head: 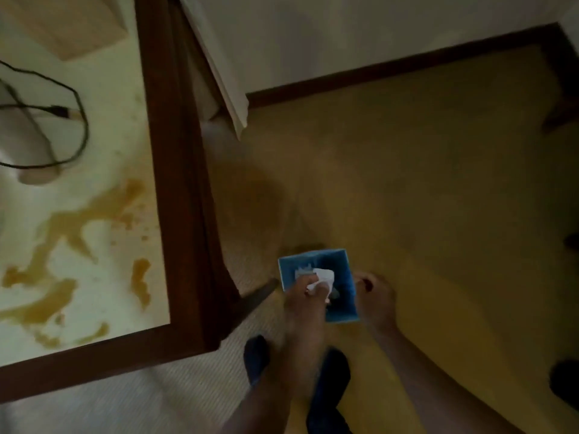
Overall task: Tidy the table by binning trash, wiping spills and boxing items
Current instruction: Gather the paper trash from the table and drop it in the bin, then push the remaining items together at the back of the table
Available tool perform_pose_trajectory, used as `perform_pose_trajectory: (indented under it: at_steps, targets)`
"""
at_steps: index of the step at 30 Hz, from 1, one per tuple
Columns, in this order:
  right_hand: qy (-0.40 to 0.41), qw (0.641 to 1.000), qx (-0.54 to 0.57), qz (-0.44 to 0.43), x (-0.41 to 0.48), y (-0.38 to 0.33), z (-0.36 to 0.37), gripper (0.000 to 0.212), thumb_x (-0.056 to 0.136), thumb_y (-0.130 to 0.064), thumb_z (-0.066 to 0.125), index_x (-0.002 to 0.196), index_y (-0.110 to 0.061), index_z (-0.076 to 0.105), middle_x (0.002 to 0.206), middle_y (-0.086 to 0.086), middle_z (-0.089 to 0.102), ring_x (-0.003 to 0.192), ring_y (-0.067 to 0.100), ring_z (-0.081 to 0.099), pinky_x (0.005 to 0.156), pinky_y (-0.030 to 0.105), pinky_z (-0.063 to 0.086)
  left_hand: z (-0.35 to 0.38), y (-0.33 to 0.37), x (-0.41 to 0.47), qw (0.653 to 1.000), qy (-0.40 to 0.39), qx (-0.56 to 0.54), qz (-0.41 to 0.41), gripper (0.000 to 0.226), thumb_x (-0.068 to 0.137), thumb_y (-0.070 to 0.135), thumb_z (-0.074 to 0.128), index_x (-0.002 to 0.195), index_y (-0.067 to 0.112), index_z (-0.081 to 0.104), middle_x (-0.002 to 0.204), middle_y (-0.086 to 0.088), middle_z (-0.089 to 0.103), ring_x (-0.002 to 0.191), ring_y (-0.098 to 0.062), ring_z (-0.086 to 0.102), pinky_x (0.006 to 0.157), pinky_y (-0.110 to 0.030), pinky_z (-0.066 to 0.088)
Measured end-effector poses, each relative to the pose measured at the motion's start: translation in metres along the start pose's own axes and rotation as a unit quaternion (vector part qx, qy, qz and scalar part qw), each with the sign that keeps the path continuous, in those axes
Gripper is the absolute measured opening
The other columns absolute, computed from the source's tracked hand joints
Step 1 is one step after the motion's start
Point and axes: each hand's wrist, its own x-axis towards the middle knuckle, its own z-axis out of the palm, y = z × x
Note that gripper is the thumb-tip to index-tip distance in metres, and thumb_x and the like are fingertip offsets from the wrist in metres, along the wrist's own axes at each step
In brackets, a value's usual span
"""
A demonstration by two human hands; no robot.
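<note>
Paper wad [324, 276] in curled left fingers [304, 286] (right fingers [365, 282] curled on bin [342, 312] rim)

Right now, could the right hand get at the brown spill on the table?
Probably not without a step: the right hand is down at the blue bin on the floor, and the spill lies off to the left, beyond the left hand holding paper.

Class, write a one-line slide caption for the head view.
Left hand holds crumpled paper over the blue bin, right hand at its rim; brown spill on the table.
</note>
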Motion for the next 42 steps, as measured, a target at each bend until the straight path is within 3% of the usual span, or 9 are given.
perform_pose_trajectory:
  at_steps: [5,9,13,15,18,22,31,35,42]
  targets:
    - [-0.041,0.997,-0.053,0.026,0.035,0.092,0.050,0.034,0.098,-0.013,0.055,0.131,-0.011,0.063,0.127,0.010,0.063,0.119,0.026,0.055,0.101,0.035,0.044,0.041,-0.099,0.099,0.994,0.026,0.108,-0.022,0.014,0.087,0.005,0.070,0.076,0.013,0.068,0.070,-0.007,0.067,0.065,-0.023,0.066,0.053,-0.033,0.053]
    - [-0.023,0.996,-0.072,0.037,0.054,0.138,0.098,0.055,0.091,-0.006,0.057,0.144,-0.013,0.048,0.140,0.012,0.053,0.127,0.030,0.048,0.106,0.045,0.043,0.066,-0.162,0.168,0.985,0.036,0.169,-0.017,0.019,0.082,0.016,0.069,0.070,0.002,0.067,0.069,-0.018,0.071,0.061,-0.028,0.069,0.055,-0.040,0.056]
    - [0.007,0.997,-0.064,0.049,0.068,0.165,0.131,0.067,0.080,0.001,0.059,0.144,-0.013,0.045,0.138,0.013,0.054,0.121,0.037,0.049,0.100,0.051,0.044,0.086,-0.194,0.208,0.979,0.018,0.202,-0.020,0.013,0.087,0.020,0.072,0.092,0.010,0.078,0.091,-0.013,0.077,0.089,-0.029,0.073,0.072,-0.041,0.060]
    - [0.017,0.997,-0.058,0.044,0.071,0.172,0.138,0.065,0.081,0.000,0.059,0.143,-0.014,0.046,0.135,0.014,0.055,0.118,0.037,0.048,0.097,0.051,0.044,0.091,-0.200,0.215,0.962,-0.023,0.272,-0.002,0.029,0.094,0.023,0.069,0.120,0.010,0.071,0.112,-0.009,0.073,0.107,-0.029,0.068,0.077,-0.030,0.049]
    - [0.004,0.998,-0.060,0.036,0.069,0.170,0.137,0.065,0.087,-0.012,0.059,0.149,-0.015,0.039,0.143,0.011,0.051,0.126,0.035,0.045,0.103,0.051,0.042,0.092,-0.204,0.216,0.947,-0.062,0.315,0.027,0.031,0.104,0.019,0.053,0.130,0.007,0.062,0.123,-0.013,0.068,0.115,-0.032,0.064,0.087,-0.036,0.050]
    - [0.007,1.000,-0.021,0.004,0.047,0.144,0.111,0.072,0.078,-0.040,0.040,0.146,-0.016,0.042,0.142,0.005,0.051,0.125,0.029,0.046,0.104,0.051,0.043,0.083,-0.183,0.186,0.955,-0.053,0.286,0.060,0.040,0.105,0.014,0.040,0.141,0.015,0.058,0.133,-0.010,0.065,0.121,-0.029,0.061,0.104,-0.043,0.050]
    - [0.017,0.994,0.025,-0.105,-0.046,-0.014,0.006,0.044,0.095,-0.018,0.048,0.139,-0.017,0.053,0.135,-0.001,0.056,0.127,0.017,0.050,0.107,0.037,0.044,0.007,-0.029,0.015,0.945,-0.024,0.225,0.236,0.033,0.106,0.014,0.046,0.134,0.017,0.062,0.125,0.001,0.066,0.113,-0.015,0.063,0.091,-0.021,0.046]
    - [0.024,0.981,0.026,-0.190,-0.105,-0.098,-0.039,0.037,0.101,-0.015,0.052,0.137,-0.022,0.054,0.130,-0.005,0.055,0.119,0.011,0.052,0.096,0.027,0.041,-0.062,0.036,-0.063,0.925,0.033,0.205,0.317,0.029,0.104,0.015,0.049,0.124,0.021,0.068,0.115,0.001,0.072,0.100,-0.013,0.068,0.083,-0.031,0.055]
    - [-0.018,0.956,0.018,-0.292,-0.182,-0.240,-0.028,0.026,0.101,-0.022,0.050,0.125,-0.028,0.061,0.121,-0.005,0.061,0.114,0.015,0.057,0.096,0.039,0.050,-0.210,0.087,-0.123,0.879,0.175,0.183,0.403,0.026,0.101,0.014,0.053,0.118,0.021,0.071,0.115,0.007,0.068,0.101,-0.010,0.065,0.087,-0.028,0.055]
